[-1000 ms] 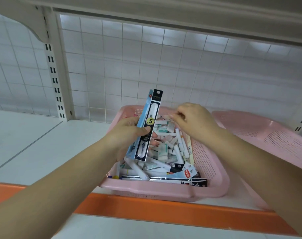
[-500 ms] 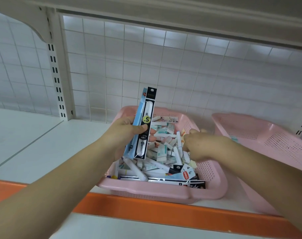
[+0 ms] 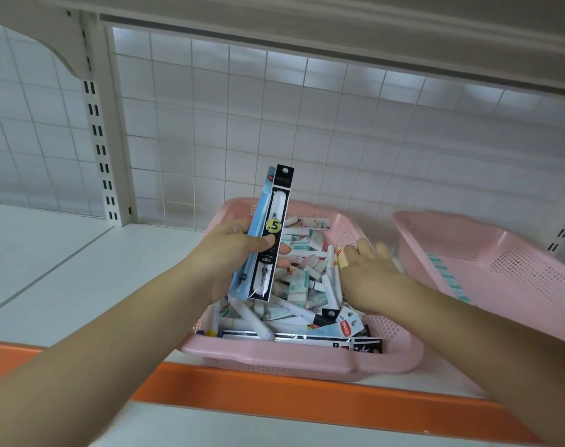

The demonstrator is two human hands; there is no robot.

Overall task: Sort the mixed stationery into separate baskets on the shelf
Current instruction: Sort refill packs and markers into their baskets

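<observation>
A pink basket at the shelf's front edge is full of mixed stationery: white pens, small eraser boxes and flat pen packs. My left hand holds two long pen packs upright over the basket's left side, a black one marked ".5" in front of a light blue one. My right hand lies low over the right side of the pile, fingers stretched forward and touching the items. A small pack with a red label stands by its thumb side; I cannot tell if it is held.
A second pink basket sits tilted to the right, with a teal-striped item on its floor. The white shelf stretches to the left, edged by an orange front strip. A wire grid back panel and an upright post close off the back.
My right hand dropped from above the basket into the pile's right side, then opened its fingers forward. The left hand with the two packs barely moved.
</observation>
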